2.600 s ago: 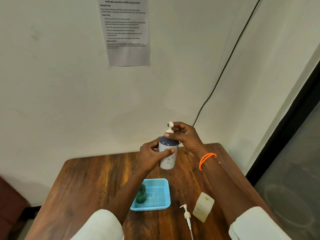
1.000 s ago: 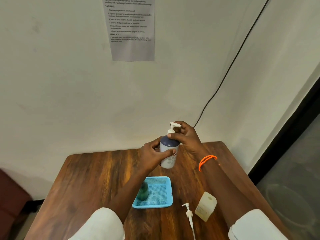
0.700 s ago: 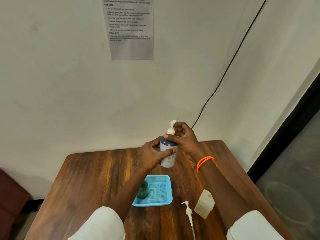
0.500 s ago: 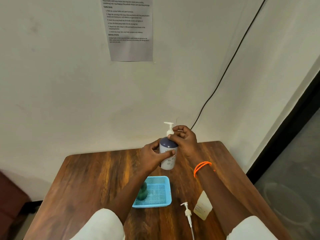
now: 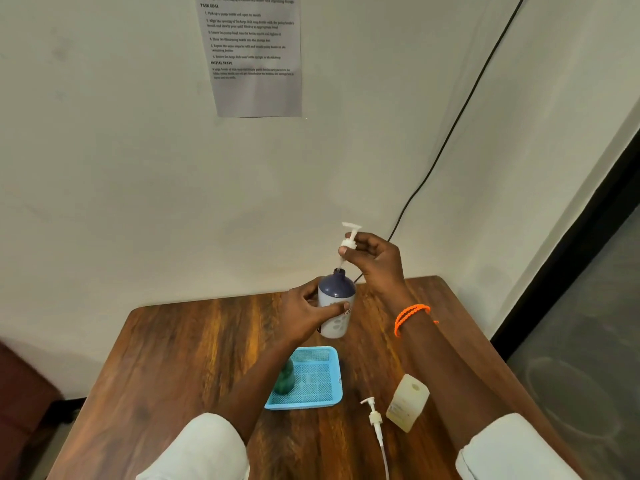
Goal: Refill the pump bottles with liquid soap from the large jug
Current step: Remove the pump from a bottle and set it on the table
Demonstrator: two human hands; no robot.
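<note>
A white bottle with a dark blue top (image 5: 335,306) stands upright at the far middle of the wooden table (image 5: 180,355). My left hand (image 5: 303,315) grips its body. My right hand (image 5: 375,263) pinches the collar of a white pump head (image 5: 349,237), held above the bottle's open neck; its thin tube still reaches down into the neck. A pale square bottle without a pump (image 5: 408,407) stands near the front right, with a loose white pump (image 5: 374,419) lying beside it.
A light blue mesh tray (image 5: 313,379) sits in the middle of the table and holds a green bottle (image 5: 284,379), partly hidden by my left forearm. A printed sheet (image 5: 254,55) hangs on the wall. A black cable (image 5: 450,133) runs down the wall behind the table.
My right hand turned the pump on the blue-topped bottle, then lifted it up off the neck. My left hand kept its grip on the bottle.
</note>
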